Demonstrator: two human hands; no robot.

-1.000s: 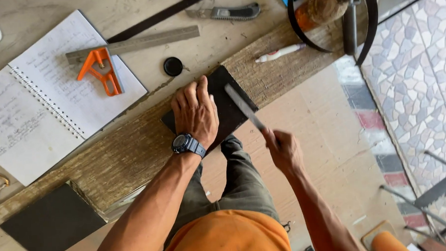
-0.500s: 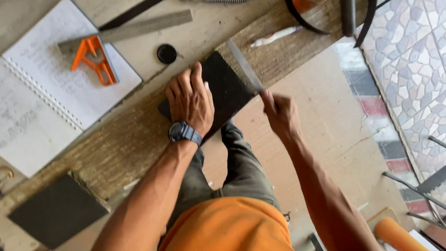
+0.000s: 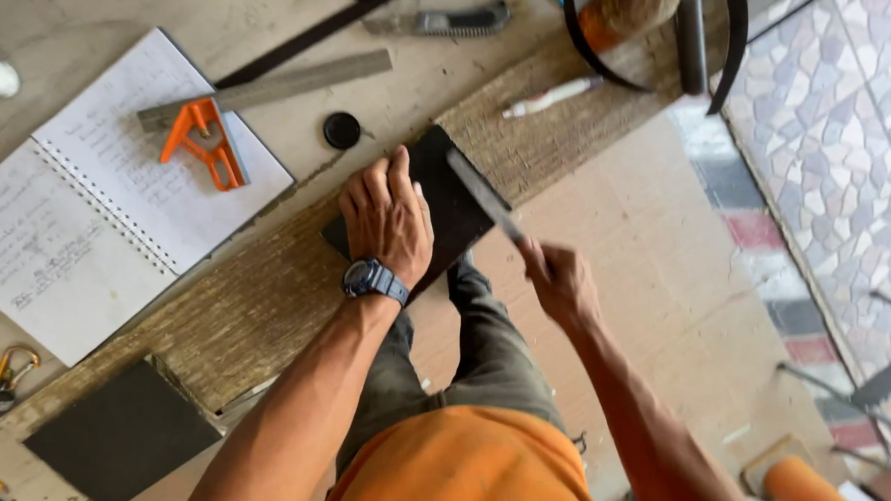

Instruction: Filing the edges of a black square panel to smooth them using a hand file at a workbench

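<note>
My left hand (image 3: 386, 217), with a dark wristwatch, presses flat on a dark rectangular plate (image 3: 446, 202) that overhangs the edge of a rough wooden bench (image 3: 267, 298). My right hand (image 3: 561, 282) grips the handle of a flat metal file (image 3: 479, 195), whose blade lies across the plate's right edge.
An open spiral notebook (image 3: 94, 236) lies at left with an orange combination square (image 3: 210, 131) on it. A black round cap (image 3: 341, 130), a white marker (image 3: 551, 97), a utility knife (image 3: 446, 21) and a second dark plate (image 3: 123, 433) are on the bench. Keys (image 3: 0, 380) lie far left.
The file has slid along the plate's edge, forward between the first two frames and slightly back now. My left hand stays pressed on the plate.
</note>
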